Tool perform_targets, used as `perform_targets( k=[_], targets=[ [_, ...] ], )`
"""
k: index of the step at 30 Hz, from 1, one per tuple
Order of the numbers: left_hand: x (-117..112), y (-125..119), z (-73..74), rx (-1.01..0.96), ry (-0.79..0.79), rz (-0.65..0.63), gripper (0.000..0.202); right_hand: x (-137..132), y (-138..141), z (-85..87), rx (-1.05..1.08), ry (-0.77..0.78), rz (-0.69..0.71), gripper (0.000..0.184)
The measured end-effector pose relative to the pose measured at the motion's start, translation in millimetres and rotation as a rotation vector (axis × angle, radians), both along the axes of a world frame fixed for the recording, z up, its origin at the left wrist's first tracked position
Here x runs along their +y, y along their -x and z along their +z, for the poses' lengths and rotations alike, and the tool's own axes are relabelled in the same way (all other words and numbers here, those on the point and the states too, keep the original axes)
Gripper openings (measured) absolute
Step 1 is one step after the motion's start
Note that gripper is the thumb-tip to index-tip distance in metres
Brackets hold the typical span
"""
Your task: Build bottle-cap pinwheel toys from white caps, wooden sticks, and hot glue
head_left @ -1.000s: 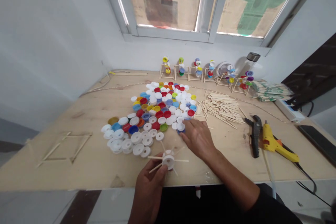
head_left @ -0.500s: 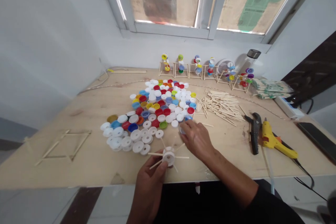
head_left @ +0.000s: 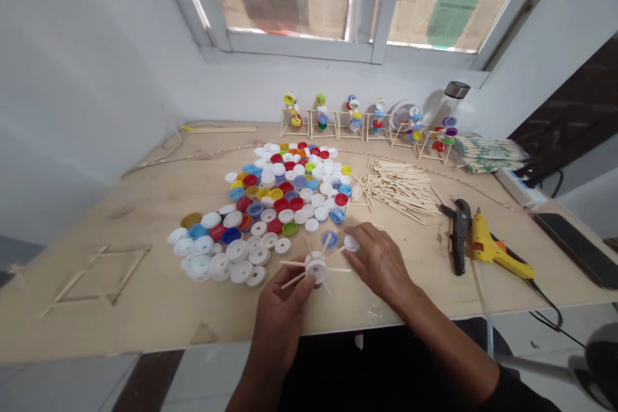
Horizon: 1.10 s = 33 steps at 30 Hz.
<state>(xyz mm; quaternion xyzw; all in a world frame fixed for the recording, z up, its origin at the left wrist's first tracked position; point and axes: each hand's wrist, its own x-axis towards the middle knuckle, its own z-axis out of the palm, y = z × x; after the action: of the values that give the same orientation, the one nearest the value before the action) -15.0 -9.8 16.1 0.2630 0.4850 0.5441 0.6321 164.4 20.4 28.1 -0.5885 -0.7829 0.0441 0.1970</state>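
My left hand (head_left: 280,309) grips a white cap wheel (head_left: 316,266) with several thin wooden sticks poking out like spokes, held just above the plywood table (head_left: 145,219). My right hand (head_left: 381,262) pinches a small white cap (head_left: 351,243) right beside the wheel's spokes. A blue cap (head_left: 329,238) lies on the table just behind the wheel. A spread of coloured bottle caps (head_left: 284,196) covers the middle of the table, beyond both hands.
A heap of wooden sticks (head_left: 398,187) lies to the right of the caps. Black pliers (head_left: 458,232) and a yellow glue gun (head_left: 492,248) rest at the right. Small cap-and-stick models (head_left: 357,119) line the back wall. A stick square (head_left: 96,273) lies at left.
My right hand has drawn back from the cap pile towards me, now carrying a white cap next to the wheel. The left hand has lifted the wheel slightly forward.
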Motion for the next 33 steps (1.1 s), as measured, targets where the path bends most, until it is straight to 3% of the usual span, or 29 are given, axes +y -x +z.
perform_targets(
  k=[13,17,25,33],
  targets=[
    [10.1,-9.4,-0.7,0.156,-0.05,-0.094,0.049,-21.9,-26.7,-7.0,0.077,0.066,0.02,0.023],
    [11.2,-11.3,6.0,0.271,-0.113,-0.152,0.042,-28.0,-33.8,-1.1,0.314,0.079,0.016,0.028],
    [5.6,-17.0,19.9,0.435,-0.19,-0.193,0.036,-33.8,-23.9,23.7,0.813,0.304,0.16,0.042],
    [4.7,-14.0,19.9,0.364,-0.182,-0.244,0.042,-34.2,-13.9,11.9,1.075,0.44,0.149,0.051]
  ],
)
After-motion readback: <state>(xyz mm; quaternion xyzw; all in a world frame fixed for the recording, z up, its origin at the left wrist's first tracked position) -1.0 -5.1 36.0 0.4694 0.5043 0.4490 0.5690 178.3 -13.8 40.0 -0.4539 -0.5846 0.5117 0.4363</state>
